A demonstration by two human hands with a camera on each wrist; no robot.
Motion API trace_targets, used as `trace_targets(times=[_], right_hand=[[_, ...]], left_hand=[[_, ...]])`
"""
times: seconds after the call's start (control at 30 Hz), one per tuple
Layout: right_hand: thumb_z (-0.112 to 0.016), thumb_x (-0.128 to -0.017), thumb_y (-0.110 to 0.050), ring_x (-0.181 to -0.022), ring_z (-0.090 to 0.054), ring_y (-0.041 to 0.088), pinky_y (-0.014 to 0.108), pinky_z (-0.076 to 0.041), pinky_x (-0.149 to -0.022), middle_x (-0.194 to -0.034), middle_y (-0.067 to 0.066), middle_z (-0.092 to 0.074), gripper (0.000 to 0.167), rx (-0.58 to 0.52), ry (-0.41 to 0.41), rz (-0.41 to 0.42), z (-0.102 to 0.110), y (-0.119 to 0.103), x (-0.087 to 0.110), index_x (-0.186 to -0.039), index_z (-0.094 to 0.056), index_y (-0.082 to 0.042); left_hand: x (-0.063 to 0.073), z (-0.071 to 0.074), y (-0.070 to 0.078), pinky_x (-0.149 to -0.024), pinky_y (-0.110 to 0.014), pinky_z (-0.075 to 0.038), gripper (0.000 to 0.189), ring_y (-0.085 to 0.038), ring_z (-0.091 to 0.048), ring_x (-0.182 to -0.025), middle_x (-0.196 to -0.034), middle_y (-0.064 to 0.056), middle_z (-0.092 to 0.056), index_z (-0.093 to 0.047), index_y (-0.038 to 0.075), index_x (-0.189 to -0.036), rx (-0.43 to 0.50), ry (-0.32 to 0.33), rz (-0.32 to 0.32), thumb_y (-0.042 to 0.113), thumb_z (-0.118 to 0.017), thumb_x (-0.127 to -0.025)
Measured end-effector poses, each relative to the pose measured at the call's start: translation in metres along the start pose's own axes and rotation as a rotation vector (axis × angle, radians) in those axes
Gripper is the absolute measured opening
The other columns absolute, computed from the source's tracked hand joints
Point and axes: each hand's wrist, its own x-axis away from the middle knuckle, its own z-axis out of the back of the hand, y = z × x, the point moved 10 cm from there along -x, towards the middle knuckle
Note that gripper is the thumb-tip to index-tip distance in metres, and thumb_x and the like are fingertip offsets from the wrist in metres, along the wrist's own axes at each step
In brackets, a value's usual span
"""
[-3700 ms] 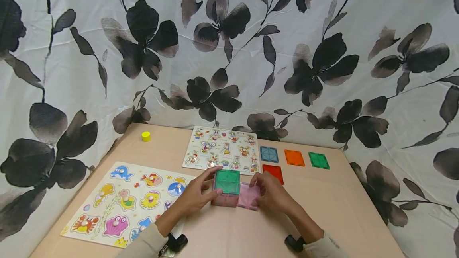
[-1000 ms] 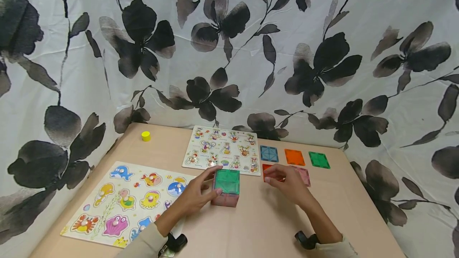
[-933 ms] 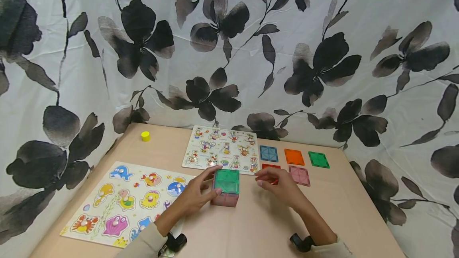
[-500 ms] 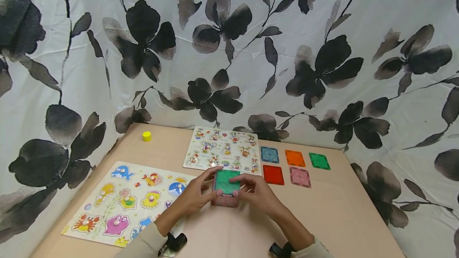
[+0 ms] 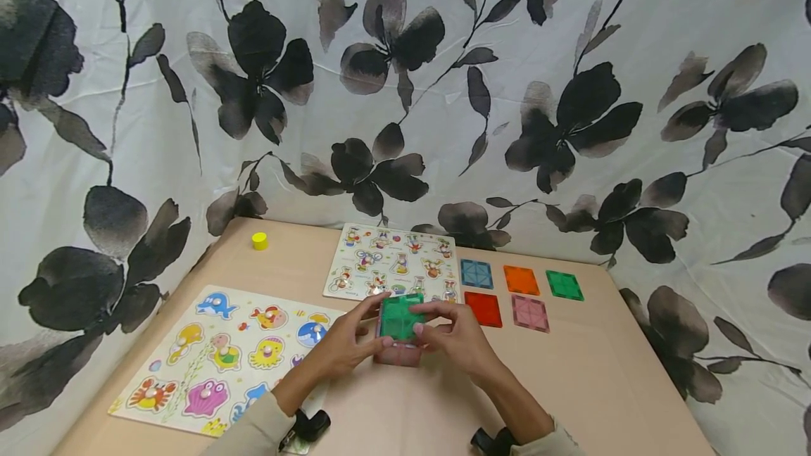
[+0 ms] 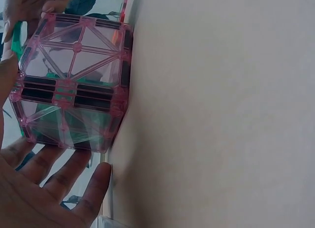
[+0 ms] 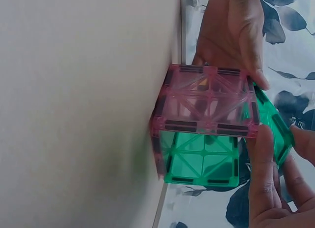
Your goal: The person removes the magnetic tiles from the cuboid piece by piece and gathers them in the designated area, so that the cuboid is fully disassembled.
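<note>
In the head view a small box of magnetic tiles (image 5: 398, 355) stands at the middle of the table, with pink tiles in front. My left hand (image 5: 338, 347) holds it from the left; several fingers (image 6: 69, 176) spread along its side in the left wrist view. Between thumb and fingers my right hand (image 5: 459, 340) pinches the green tile (image 5: 399, 315) at the box's top. From the right wrist, that green tile (image 7: 272, 122) tilts away from the pink tile (image 7: 206, 102), and another green tile (image 7: 202, 159) shows as a wall through the box's open side.
Right of the box lie flat red (image 5: 483, 309), pink (image 5: 531, 313), blue (image 5: 476, 274), orange (image 5: 522, 279) and green (image 5: 564, 285) tiles. A sea-animal puzzle board (image 5: 184, 364) lies left, another puzzle board (image 5: 393, 259) behind. A yellow cylinder (image 5: 260, 241) sits far left.
My right hand has taken a pink tile from the box's right side and laid it beside the red one. It has come back and tilted the green top tile. My left hand stays put.
</note>
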Motion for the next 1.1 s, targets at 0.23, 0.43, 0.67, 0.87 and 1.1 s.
trace_targets(times=[0.23, 0.43, 0.67, 0.87, 1.1], right_hand=[[-0.075, -0.099, -0.011, -0.102, -0.077, 0.046, 0.033, -0.067, -0.085, -0.121, 0.023, -0.063, 0.035, -0.035, 0.058, 0.025, 0.018, -0.008, 0.004, -0.134, -0.073, -0.011], [-0.073, -0.099, -0.005, -0.098, -0.081, 0.034, 0.035, -0.067, -0.085, -0.122, 0.024, -0.067, 0.037, -0.027, 0.097, 0.055, 0.045, -0.011, 0.012, -0.136, -0.071, -0.009], [-0.075, -0.098, -0.007, -0.094, -0.081, 0.030, 0.034, -0.067, -0.084, -0.125, 0.024, -0.071, 0.037, 0.004, 0.214, 0.019, 0.090, -0.001, 0.024, -0.134, -0.072, -0.009], [-0.073, -0.100, -0.008, -0.089, -0.079, 0.029, 0.033, -0.067, -0.083, -0.126, 0.027, -0.070, 0.035, 0.031, 0.295, 0.000, 0.124, 0.007, 0.035, -0.134, -0.069, -0.002], [-0.069, -0.104, -0.011, -0.096, -0.079, 0.032, 0.030, -0.066, -0.085, -0.119, 0.019, -0.074, 0.037, 0.065, 0.358, -0.005, 0.165, 0.019, 0.049, -0.139, -0.065, 0.001]], left_hand=[[0.000, -0.001, -0.002, -0.116, -0.063, -0.048, 0.077, -0.038, -0.050, -0.149, -0.161, -0.015, -0.051, -0.036, 0.022, -0.165, -0.012, 0.009, 0.003, 0.031, -0.076, -0.100], [0.002, 0.000, 0.000, -0.116, -0.063, -0.048, 0.074, -0.041, -0.049, -0.149, -0.165, -0.016, -0.047, -0.037, 0.020, -0.166, -0.006, 0.018, -0.051, 0.024, -0.074, -0.101], [0.001, -0.002, -0.003, -0.117, -0.065, -0.046, 0.066, -0.046, -0.041, -0.154, -0.174, -0.010, -0.033, -0.037, 0.019, -0.166, 0.078, -0.021, -0.079, 0.020, -0.066, -0.106], [-0.001, -0.002, -0.007, -0.117, -0.065, -0.046, 0.065, -0.045, -0.042, -0.154, -0.173, -0.011, -0.036, -0.037, 0.017, -0.166, 0.090, -0.022, -0.077, 0.016, -0.064, -0.107], [-0.002, -0.002, -0.009, -0.117, -0.063, -0.047, 0.066, -0.043, -0.043, -0.153, -0.172, -0.013, -0.037, -0.037, 0.021, -0.166, 0.105, -0.023, -0.055, 0.016, -0.065, -0.106]])
